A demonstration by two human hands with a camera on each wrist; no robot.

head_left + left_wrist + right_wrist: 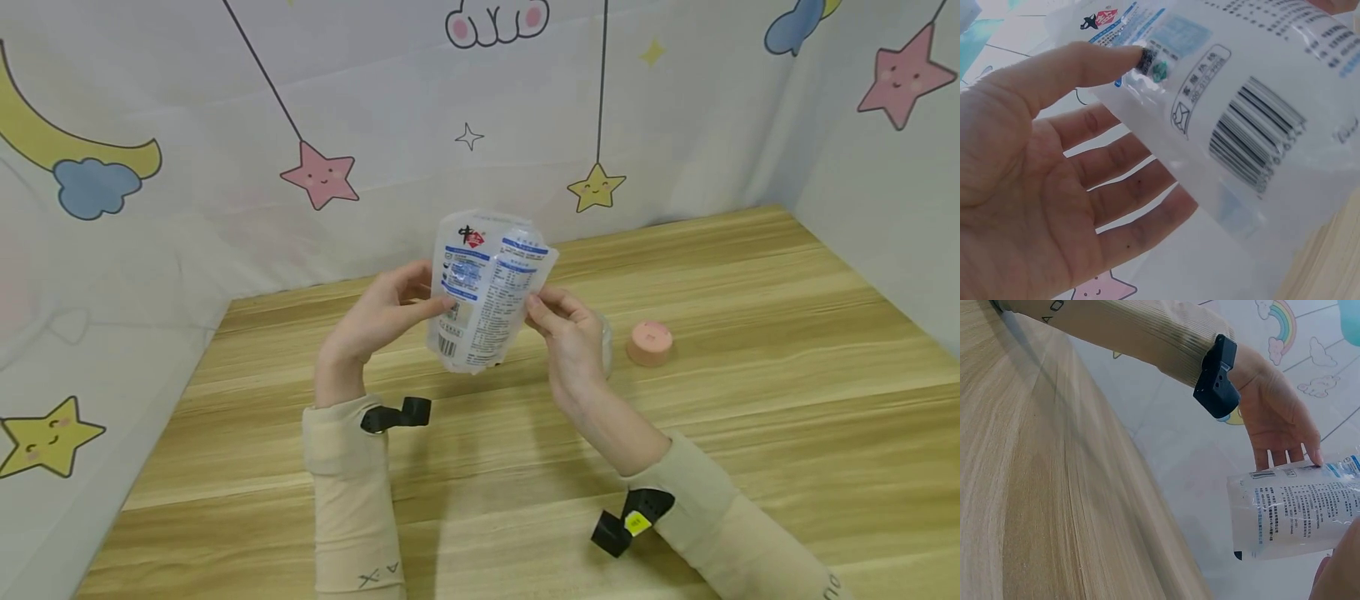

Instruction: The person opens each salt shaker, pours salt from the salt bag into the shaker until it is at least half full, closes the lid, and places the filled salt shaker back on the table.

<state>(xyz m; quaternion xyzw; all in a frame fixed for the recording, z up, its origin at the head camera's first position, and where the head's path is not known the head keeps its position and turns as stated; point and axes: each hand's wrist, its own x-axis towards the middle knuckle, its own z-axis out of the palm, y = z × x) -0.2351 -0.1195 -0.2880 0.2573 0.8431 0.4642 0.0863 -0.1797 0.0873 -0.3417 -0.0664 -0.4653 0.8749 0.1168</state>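
Observation:
Both hands hold a white plastic pouch upright above the table, its printed side with a barcode and blue headings facing the head camera. At its left edge my left hand pinches it, thumb on the front and fingers behind, as the left wrist view shows with the pouch filling the right half. My right hand pinches the pouch's right edge between thumb and fingers. In the right wrist view the right hand shows only in part, at the lower right edge beside the pouch.
A small round pink object stands on the wooden table to the right. Partly hidden behind my right hand is a clear, rounded item. White cloth with printed stars and clouds hangs behind the table. Each wrist wears a black camera.

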